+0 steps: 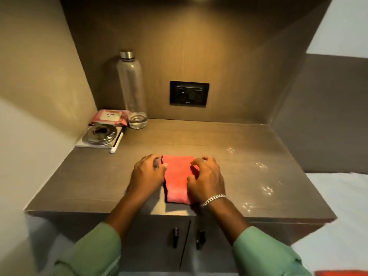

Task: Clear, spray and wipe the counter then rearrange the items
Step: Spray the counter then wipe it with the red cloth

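Note:
A folded pink-red cloth (177, 177) lies flat near the front middle of the brown counter (229, 144). My left hand (146, 174) rests on the cloth's left edge with curled fingers. My right hand (206, 177), a silver bracelet on its wrist, presses the cloth's right edge with bent fingers. In the back left corner stand a clear bottle (132, 90) with a steel cap, a pink wipes pack (109, 117), a round steel lid (100, 134) on a white pad, and a white marker (117, 143).
A black wall socket (189, 93) sits in the back panel above the counter. Side walls close the niche left and right. Below the front edge are two cabinet doors with dark handles (175, 237). A white bed surface (342, 206) lies to the right.

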